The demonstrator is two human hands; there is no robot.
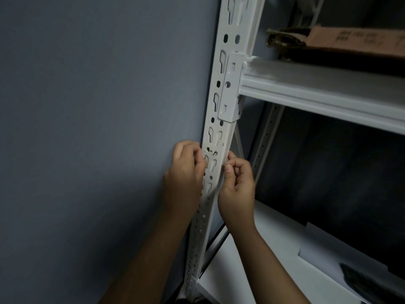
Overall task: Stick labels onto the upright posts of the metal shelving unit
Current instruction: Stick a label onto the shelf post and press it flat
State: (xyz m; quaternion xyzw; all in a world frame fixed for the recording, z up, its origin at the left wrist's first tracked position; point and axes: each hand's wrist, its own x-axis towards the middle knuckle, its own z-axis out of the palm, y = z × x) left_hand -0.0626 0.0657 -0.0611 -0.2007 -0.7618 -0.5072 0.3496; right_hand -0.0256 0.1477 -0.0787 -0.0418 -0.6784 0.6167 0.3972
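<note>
A white slotted upright post (pixel 228 69) of the metal shelving unit runs from top centre down to the floor. A small white label (pixel 210 153) with black marks lies across the post's front face at hand height. My left hand (pixel 185 178) is at the post's left edge, fingers curled, its fingertips pinching the label's left end. My right hand (pixel 237 189) is at the post's right edge, thumb and fingers curled and pinching at the label's right end against the corner.
A white shelf beam (pixel 317 93) joins the post above my hands. A cardboard box (pixel 350 42) lies on that upper shelf. The lower white shelf (pixel 252 270) carries a white sheet and a dark object (pixel 368 281). A grey wall (pixel 87 106) fills the left.
</note>
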